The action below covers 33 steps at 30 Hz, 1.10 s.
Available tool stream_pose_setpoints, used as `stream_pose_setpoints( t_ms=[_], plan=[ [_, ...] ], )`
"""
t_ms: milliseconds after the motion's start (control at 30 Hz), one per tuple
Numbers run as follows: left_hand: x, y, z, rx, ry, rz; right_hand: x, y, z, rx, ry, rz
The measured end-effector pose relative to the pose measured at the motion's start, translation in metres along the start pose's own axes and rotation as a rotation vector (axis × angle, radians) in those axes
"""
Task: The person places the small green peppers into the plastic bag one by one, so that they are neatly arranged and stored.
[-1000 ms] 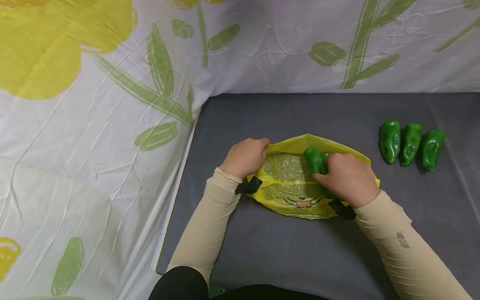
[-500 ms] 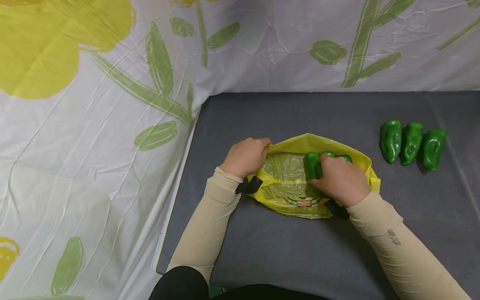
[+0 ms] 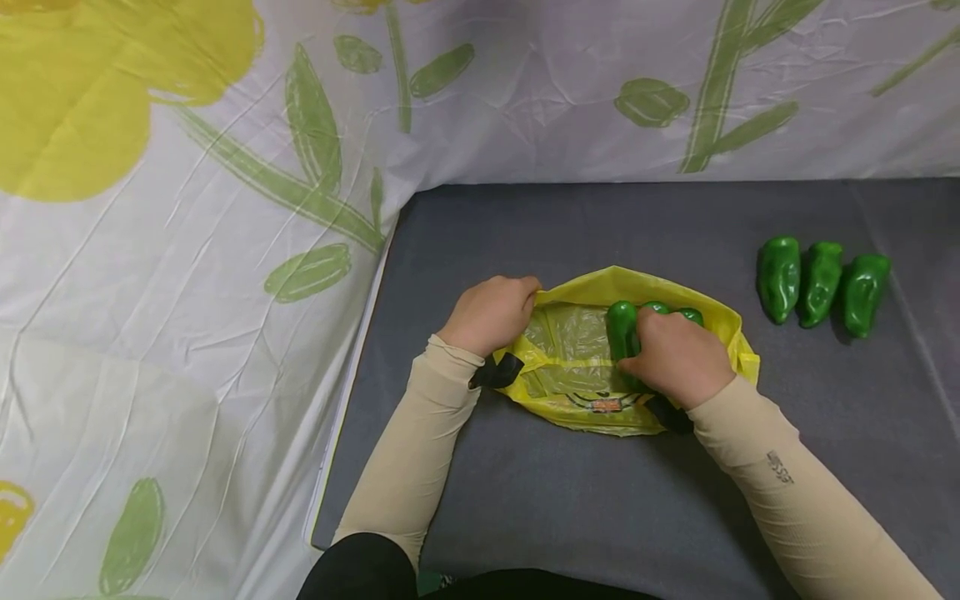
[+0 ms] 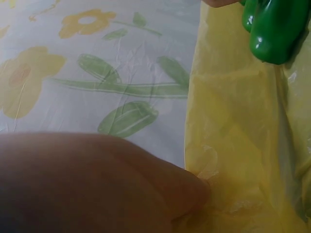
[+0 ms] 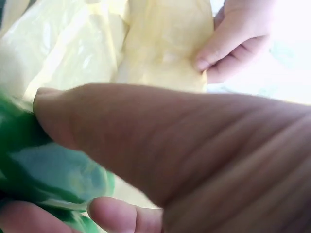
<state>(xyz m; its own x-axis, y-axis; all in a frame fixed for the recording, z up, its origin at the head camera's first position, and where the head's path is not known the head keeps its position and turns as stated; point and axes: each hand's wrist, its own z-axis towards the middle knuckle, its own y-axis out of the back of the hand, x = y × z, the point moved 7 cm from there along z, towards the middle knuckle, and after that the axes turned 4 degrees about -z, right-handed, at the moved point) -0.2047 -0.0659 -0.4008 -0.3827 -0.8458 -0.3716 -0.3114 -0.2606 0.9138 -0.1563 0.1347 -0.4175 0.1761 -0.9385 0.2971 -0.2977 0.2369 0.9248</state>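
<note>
A yellow plastic bag [image 3: 573, 417] lies with its mouth spread on the grey table. The left hand [image 3: 491, 315] pinches its left rim; the left wrist view shows the thumb against the yellow plastic [image 4: 228, 131]. Inside the mouth, the right hand [image 3: 682, 354] has its thumb and fingers round a green pepper [image 3: 622, 329]. The tips of two more green peppers [image 3: 689, 316] show beyond that hand, which covers the rest of them. The right wrist view has the thumb lying along the glossy green pepper [image 5: 58, 170].
Three green peppers [image 3: 822, 283] lie in a row on the table [image 3: 562, 508], right of the bag. A white cloth with a flower print [image 3: 187, 333] hangs along the left side and the back. Black straps [image 3: 498, 372] are at both wrists.
The right hand has moved a little down and left with the pepper, which now stands more upright in the bag. Another pepper tip has come into sight. The left hand has stayed in place.
</note>
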Motion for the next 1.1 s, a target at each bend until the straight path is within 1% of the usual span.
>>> stream_pose_setpoints(
  t_ms=[200,500,767,933,1100],
  plan=[
    [0.0,0.001,0.0,-0.001,-0.003,-0.005,0.0,0.0,-0.001,0.001,-0.009,-0.001],
    [0.002,0.001,-0.001,-0.011,-0.005,-0.007,-0.001,0.001,-0.003,0.019,-0.002,0.003],
    [0.001,-0.001,0.001,-0.005,-0.008,-0.006,-0.01,0.013,-0.006,-0.007,-0.014,0.028],
    [0.001,-0.001,0.001,-0.001,-0.001,-0.008,-0.016,0.021,-0.006,-0.02,-0.021,0.023],
    [0.002,-0.002,0.001,-0.004,-0.001,-0.006,-0.026,0.03,-0.008,-0.039,-0.054,0.038]
  ],
)
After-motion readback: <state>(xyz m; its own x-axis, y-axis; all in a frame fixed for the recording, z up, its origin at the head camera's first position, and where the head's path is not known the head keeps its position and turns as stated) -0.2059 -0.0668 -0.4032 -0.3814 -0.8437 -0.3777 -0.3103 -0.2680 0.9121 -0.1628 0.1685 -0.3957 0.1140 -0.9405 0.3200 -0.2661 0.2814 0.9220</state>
